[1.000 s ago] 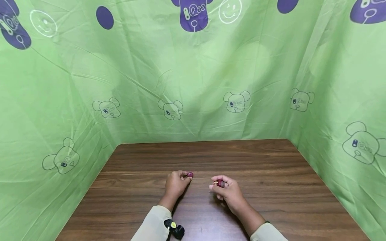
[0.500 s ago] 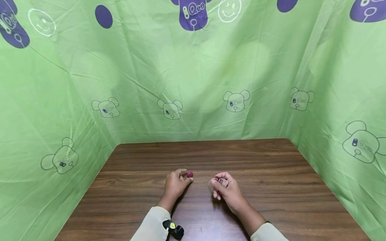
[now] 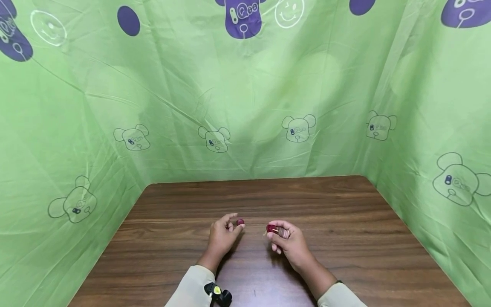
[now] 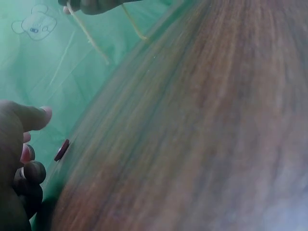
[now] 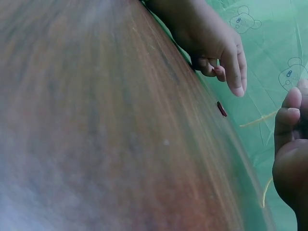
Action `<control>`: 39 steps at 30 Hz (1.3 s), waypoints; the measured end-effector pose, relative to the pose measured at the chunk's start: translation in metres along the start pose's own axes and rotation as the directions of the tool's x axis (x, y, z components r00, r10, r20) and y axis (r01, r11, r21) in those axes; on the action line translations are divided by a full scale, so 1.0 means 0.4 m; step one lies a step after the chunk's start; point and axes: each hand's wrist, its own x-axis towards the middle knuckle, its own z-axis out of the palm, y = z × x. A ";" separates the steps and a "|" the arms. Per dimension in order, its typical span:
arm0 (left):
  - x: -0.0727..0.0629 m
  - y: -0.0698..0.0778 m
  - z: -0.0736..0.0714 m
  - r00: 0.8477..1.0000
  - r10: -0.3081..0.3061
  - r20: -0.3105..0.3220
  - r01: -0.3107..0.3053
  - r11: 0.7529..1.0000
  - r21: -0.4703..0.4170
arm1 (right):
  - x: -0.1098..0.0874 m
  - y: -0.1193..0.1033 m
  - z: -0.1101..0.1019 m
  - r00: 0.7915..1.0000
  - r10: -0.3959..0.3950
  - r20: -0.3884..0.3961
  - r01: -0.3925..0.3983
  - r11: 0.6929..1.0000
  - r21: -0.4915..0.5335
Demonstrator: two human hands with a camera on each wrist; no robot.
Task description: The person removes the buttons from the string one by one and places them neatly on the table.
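Thumb and forefinger of my left hand stand apart, grasping nothing, while the other fingers curl loosely inward. Just beyond their tips, and apart from them in both wrist views, a small dark red disc lies on the wooden tabletop, in from its far edge and a little closer to its left edge than its right. My right hand, raised above the tabletop somewhat nearer its right edge, pinches a dark red piece; beside it a banded, greyish-pink stack sits against my fingers, too small to make out. Two lengths of pale yellow cord hang from this hand. Green cloth with bear-head outlines rises behind the far edge and along both side edges. A black device is strapped at my left sleeve.
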 end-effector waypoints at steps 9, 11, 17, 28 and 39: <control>-0.006 0.008 0.001 0.998 0.048 -0.048 -0.050 0.998 -0.025 | -0.004 -0.007 0.006 1.000 0.026 -0.017 -0.026 1.000 0.002; -0.011 0.014 0.004 0.997 0.065 -0.052 -0.067 0.997 -0.042 | -0.004 -0.007 0.006 0.999 0.028 -0.016 -0.028 1.000 -0.007; -0.028 0.052 0.014 0.994 0.112 0.011 -0.107 0.975 -0.196 | -0.003 -0.005 0.003 0.999 0.013 -0.041 -0.014 0.999 -0.044; -0.077 0.125 0.030 0.965 0.089 0.246 0.020 0.912 -0.409 | 0.000 -0.005 -0.004 1.000 -0.001 0.013 0.001 1.000 -0.009; -0.092 0.151 0.037 0.935 0.050 0.351 0.122 0.884 -0.451 | -0.002 -0.006 0.002 0.999 0.037 0.025 -0.037 0.999 0.027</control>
